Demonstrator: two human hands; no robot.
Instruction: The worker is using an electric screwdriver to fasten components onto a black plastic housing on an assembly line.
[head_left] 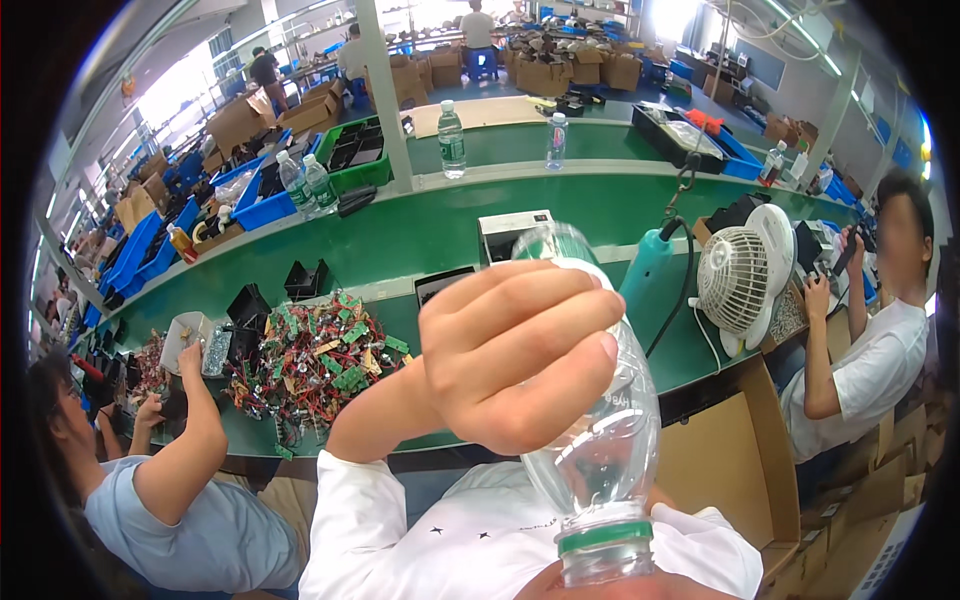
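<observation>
My left hand (525, 355) is raised in front of me, closed around a clear plastic bottle (600, 440). The bottle is tipped with its base up and away and its neck, ringed in green, down at the lower edge of the view. The fingers lie across its upper part; the thumb is hidden. My right hand is not in view. Beyond my left wrist, a heap of small green circuit boards with red and black wires (335, 360) lies on the green workbench (420, 225). Behind the bottle's base stands a white box-shaped device (505, 235).
A teal electric screwdriver (648, 265) hangs from a hook, right of the bottle. Beside it stands a white fan (735, 280). Co-workers sit at left (190, 510) and right (865, 350). An open cardboard box (735, 460) is below the bench. Bottles (452, 140) line the shelf.
</observation>
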